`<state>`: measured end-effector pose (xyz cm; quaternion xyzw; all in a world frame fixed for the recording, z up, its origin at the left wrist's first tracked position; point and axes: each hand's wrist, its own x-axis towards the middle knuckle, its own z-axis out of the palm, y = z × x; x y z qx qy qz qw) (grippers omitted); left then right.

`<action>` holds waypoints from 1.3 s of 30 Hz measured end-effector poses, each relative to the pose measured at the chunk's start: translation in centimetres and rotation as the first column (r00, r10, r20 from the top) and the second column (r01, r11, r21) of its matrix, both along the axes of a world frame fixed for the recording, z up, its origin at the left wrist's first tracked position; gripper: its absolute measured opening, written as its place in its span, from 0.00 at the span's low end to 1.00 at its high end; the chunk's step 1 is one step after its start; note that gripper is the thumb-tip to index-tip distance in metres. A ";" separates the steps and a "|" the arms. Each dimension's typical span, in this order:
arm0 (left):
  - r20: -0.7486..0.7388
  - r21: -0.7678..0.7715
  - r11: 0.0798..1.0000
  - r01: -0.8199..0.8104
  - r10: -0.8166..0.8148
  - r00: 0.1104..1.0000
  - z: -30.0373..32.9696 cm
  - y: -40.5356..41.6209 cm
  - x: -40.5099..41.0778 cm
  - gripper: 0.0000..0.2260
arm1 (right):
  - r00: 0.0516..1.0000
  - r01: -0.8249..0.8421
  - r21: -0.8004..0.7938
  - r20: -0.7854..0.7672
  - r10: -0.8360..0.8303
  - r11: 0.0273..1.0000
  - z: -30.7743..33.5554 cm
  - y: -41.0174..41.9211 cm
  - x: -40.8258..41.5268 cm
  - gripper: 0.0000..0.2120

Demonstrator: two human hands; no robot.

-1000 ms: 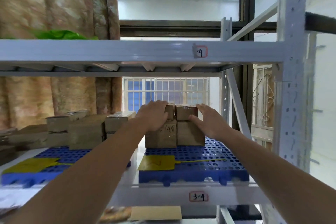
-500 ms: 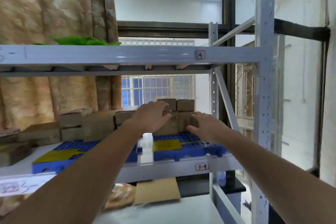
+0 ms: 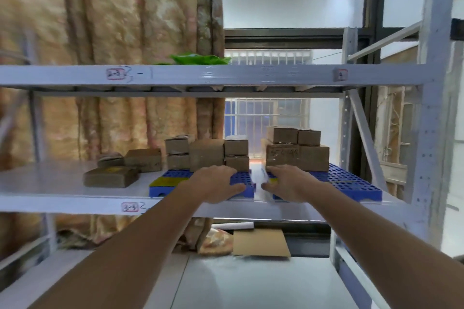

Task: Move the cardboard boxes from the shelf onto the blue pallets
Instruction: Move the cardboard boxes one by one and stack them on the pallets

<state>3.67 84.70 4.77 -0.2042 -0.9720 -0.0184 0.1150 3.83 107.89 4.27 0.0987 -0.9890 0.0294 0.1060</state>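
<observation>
Our left hand [image 3: 216,184] and right hand [image 3: 288,183] have drawn back from the stacked boxes [image 3: 297,152], fingers relaxed, empty, over the blue pallets [image 3: 351,183]; three boxes [image 3: 113,176] remain on bare shelf [image 3: 50,183].

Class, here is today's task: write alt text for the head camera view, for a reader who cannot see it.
A person's left hand and right hand reach, empty, over the front edges of two blue pallets on a grey shelf. Stacked cardboard boxes sit on both pallets, while three more boxes lie on the bare shelf to the left.
</observation>
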 end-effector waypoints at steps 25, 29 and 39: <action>0.084 0.176 0.821 -0.543 0.537 0.840 -3.5 -36.4 12.5 0.34 | 0.870 -0.490 0.002 0.058 0.489 0.872 -2.5 -38.2 1.1 0.34; 0.069 0.189 0.813 -0.550 0.548 0.834 -3.4 -41.3 11.5 0.32 | 0.871 -0.490 -0.036 0.022 0.491 0.871 -2.9 -42.9 0.3 0.32; 0.077 0.255 0.828 -0.499 0.497 0.864 -4.3 -47.3 5.1 0.30 | 0.908 -0.419 -0.067 -0.017 0.418 0.906 -3.0 -48.2 -4.4 0.26</action>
